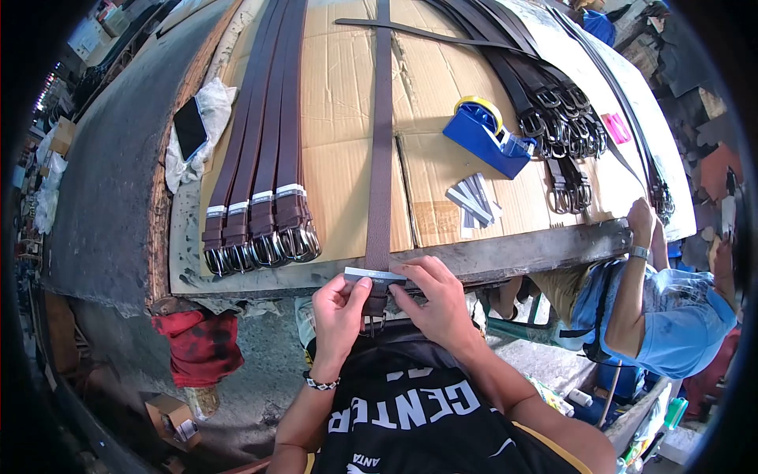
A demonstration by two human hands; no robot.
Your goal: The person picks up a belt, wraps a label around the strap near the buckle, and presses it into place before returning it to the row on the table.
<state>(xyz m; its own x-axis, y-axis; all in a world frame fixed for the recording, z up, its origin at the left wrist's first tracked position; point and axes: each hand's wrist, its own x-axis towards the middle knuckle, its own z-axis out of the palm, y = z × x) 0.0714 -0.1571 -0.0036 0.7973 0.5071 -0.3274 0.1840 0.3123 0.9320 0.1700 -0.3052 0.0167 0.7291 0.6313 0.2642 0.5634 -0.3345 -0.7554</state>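
Observation:
A long brown belt point(380, 158) runs from the far side of the table down toward my body, its buckle point(373, 324) hanging just off the near edge. A grey and white printed label strip point(371, 275) lies across the belt near the buckle. My left hand point(339, 312) is closed, pinching the strip's left part against the belt with the thumb on top. On the other side, my right hand point(434, 304) has its fingers closed at the strip's right end and the belt's edge.
Several labelled brown belts point(272, 158) lie at left. To the right are a blue tape dispenser point(485, 142), loose label strips point(474, 201) and dark buckled belts point(553, 103). A phone point(189, 128) rests on white cloth. A co-worker in blue point(671, 316) stands at the right edge.

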